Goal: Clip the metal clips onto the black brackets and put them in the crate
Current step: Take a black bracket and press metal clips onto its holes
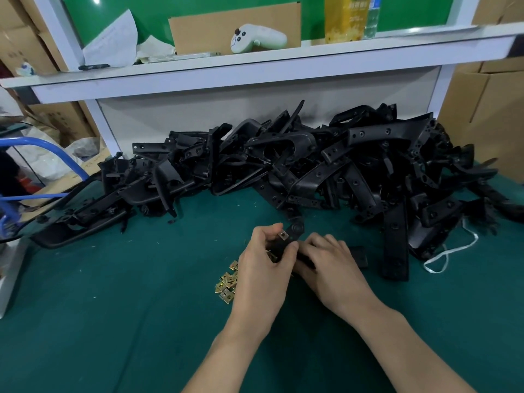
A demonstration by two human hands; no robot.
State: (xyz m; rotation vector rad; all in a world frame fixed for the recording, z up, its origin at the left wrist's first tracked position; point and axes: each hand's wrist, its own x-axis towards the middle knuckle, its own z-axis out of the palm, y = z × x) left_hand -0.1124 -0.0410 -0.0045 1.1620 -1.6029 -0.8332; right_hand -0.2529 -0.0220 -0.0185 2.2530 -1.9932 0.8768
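A black bracket (295, 230) lies between my two hands near the middle of the green table. My left hand (263, 268) pinches a metal clip (282, 236) against the bracket's far end. My right hand (329, 265) grips the bracket's near part from the right, and its lower end (358, 255) sticks out beyond my fingers. A small heap of brass-coloured metal clips (226, 283) sits just left of my left hand, partly hidden by it. No crate can be made out.
A big pile of black brackets (297, 163) stretches across the table behind my hands. A white cord (448, 251) lies at the right. Above is a white shelf (255, 66) with cardboard, a controller (255, 38) and bottles. A blue frame (42, 154) stands at the left.
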